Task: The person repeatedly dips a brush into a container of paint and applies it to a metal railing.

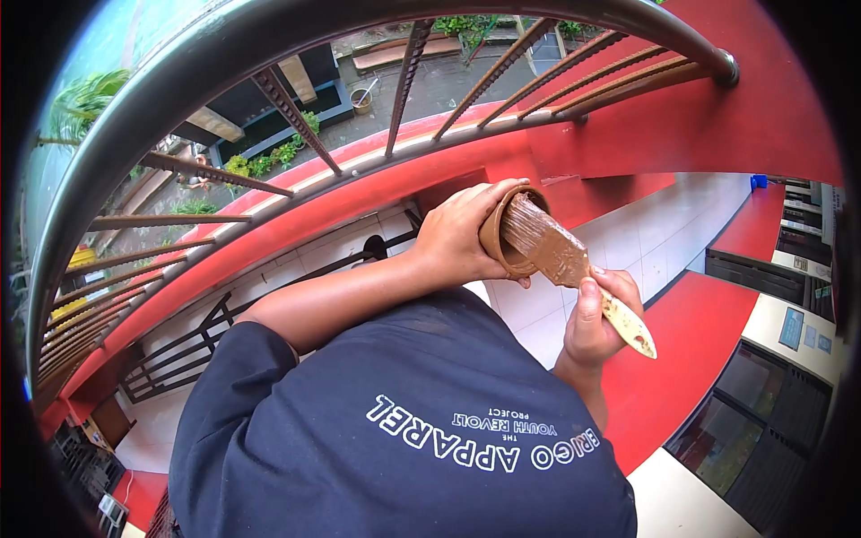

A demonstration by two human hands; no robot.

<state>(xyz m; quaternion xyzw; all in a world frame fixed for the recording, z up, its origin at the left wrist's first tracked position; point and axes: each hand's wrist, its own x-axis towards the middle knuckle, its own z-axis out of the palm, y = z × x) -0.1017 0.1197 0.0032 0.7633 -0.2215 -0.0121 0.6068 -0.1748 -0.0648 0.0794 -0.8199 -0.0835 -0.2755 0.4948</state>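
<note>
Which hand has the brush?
The right hand, gripping the brush by its pale yellow handle; the left hand instead holds the brown cup.

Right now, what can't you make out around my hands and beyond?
All in the head view:
How full the cup is: covered by the brush.
Part of your left hand: hidden by the cup.
Wording on the wall sign: too small.
Contents of the far pot: too small.

I take this to be an upper-level balcony walkway: a curved metal railing sweeps across the upper left, paved courtyard and shrubs show beyond it, white floor tiles run right of centre, and windows sit lower right.
</note>
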